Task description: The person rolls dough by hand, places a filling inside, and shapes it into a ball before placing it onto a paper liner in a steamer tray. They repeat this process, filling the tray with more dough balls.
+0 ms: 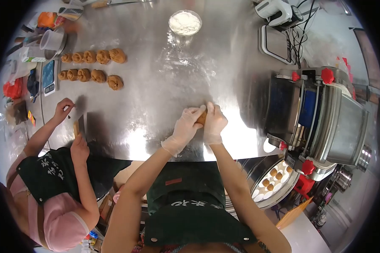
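Note:
Both of my hands wear thin see-through gloves and meet over the steel table near its front edge. Between them is a small piece of brown dough (202, 118), partly hidden by the fingers. My left hand (186, 125) is closed around its left side, thumb and fingers pressed on it. From the right, my right hand (215, 123) grips the same piece with bent fingers. Farther up the table stands a clear bowl of white flour (185, 22), with loose flour scattered below it.
Several brown dough lumps (89, 56) lie in two rows at the upper left, beside a digital scale (50, 78). A co-worker's hand (79, 148) holds a scraper at left. A dough roller machine (312, 118) stands right, above a tray (257, 206) with several brown balls.

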`<state>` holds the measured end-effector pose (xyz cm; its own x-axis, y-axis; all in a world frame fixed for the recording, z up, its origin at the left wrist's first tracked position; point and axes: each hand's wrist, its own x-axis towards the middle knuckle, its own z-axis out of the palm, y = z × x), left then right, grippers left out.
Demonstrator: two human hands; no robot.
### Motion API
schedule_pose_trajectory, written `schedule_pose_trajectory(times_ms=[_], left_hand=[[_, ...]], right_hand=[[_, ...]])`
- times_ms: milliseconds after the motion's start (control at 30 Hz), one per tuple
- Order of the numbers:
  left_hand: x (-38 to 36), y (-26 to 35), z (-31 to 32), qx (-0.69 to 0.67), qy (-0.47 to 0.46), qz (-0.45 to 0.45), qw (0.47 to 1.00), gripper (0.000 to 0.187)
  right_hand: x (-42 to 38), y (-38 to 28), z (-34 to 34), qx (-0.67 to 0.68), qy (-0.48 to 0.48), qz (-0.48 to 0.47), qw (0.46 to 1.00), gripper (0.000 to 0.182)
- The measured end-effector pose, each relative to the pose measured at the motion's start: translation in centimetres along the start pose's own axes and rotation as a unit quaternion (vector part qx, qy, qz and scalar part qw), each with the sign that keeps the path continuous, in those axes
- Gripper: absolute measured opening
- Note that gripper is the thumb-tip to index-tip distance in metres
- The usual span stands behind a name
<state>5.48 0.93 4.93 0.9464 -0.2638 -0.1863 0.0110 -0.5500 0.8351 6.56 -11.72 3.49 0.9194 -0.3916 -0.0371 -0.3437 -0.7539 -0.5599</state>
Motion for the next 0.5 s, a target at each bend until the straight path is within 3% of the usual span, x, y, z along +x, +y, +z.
schedule_pose_trajectory(times_ms=[67,167,267,367,467,500], left_hand=[[-0.8,0.3,-0.2,0.007,-0.045,0.010,0.999,0.069],[-2.1,-1.5,0.7,0.018,-0.068,0.050,0.996,0.066],[-1.2,1.0,-0.5,-0.109,0.020,-0.065,0.992,0.056],[-0.8,0.6,-0.7,-0.005,-0.063,-0.007,0.998,0.052],[-3.0,-0.9,0.4,0.023,-0.102,0.051,0.993,0.057],[-3.3,-1.0,0.2,0.020,-0.110,0.064,0.992,0.058]], right_hand=[[-1.0,0.0,-0.5,-0.018,-0.019,0.034,0.999,0.015],[-1.7,2.2,1.7,0.001,0.134,-0.087,0.987,0.024],[-1.5,2.2,1.1,-0.031,0.130,-0.118,0.984,0.026],[-2.3,2.0,0.4,-0.018,0.036,0.008,0.999,0.021],[-4.1,1.4,-0.3,-0.028,0.037,0.007,0.999,0.019],[-4.4,1.9,0.3,-0.016,0.102,-0.034,0.994,0.021]])
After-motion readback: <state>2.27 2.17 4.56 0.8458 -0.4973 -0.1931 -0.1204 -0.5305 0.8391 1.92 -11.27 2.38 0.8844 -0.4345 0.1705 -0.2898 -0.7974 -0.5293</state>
